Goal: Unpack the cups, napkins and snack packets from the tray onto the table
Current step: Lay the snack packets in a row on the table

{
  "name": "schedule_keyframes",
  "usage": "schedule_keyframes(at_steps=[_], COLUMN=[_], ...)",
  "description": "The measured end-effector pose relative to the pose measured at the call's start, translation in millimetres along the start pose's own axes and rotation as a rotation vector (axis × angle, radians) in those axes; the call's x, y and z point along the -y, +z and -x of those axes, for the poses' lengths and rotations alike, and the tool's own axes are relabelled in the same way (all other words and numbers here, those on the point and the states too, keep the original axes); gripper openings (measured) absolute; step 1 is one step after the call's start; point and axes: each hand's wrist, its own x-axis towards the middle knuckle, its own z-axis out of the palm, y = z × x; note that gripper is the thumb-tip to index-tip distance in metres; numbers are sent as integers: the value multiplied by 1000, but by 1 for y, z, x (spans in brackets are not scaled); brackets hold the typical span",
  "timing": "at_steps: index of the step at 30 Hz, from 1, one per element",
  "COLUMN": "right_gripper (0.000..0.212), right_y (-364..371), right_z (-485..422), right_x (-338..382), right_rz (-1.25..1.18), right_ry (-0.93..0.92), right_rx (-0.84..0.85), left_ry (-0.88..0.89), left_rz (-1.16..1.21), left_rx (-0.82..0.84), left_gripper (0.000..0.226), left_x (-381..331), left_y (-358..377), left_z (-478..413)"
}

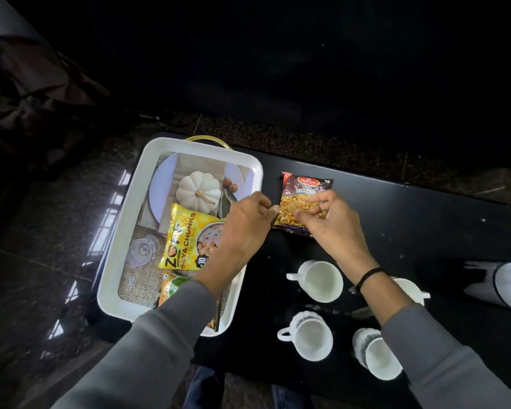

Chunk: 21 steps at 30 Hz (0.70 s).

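Two hands, one packet to set down

Black table (396, 225) carries the white tray (123, 231), where the yellow soya packet (180, 234) waits. The dark mixture packet (304, 187) lies on the table just right of the tray, beyond the cups (319, 280). Left hand (245, 222) pinches its left edge; right hand (334, 225) curls fingers onto its front. Best to lay it flat, then let go.

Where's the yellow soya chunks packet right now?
Head view, left of centre: the yellow soya chunks packet lies inside the white tray, beside the left hand.
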Motion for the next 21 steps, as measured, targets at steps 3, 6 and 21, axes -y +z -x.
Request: schedule_keyframes(at_steps=[3,6,21], right_gripper=[22,25,62], right_y=[21,50,116], right_z=[9,16,6], right_x=[21,36,63], right_rz=[-13,42,242], right_ry=[-33,-125,-193], right_rx=[107,211,343], left_ry=[12,26,-274], left_rz=[23,50,516], left_rx=[-20,-33,97], left_gripper=[16,14,29], left_x=[22,53,141], left_y=[-24,-53,-95], left_z=[7,14,22])
